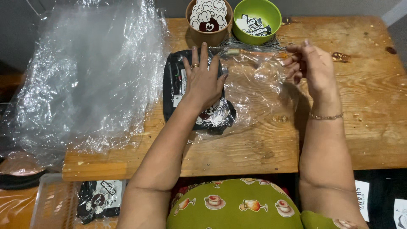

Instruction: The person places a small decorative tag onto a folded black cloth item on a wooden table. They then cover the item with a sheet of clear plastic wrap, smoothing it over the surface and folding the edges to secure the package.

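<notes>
At the centre of the frame, the left hand (204, 78) is pressing flat, fingers spread, on a folded black garment (196, 95) lying on the wooden worktop (364, 106). To its right, the right hand (311, 65) is pinching the edge of a clear plastic bag (254, 91) that is partly sleeving the garment. The cloth looks soft, light and floppy, best held by its flat stack; the film looks thin, slippery and easily torn, best gripped at its open rim.
</notes>
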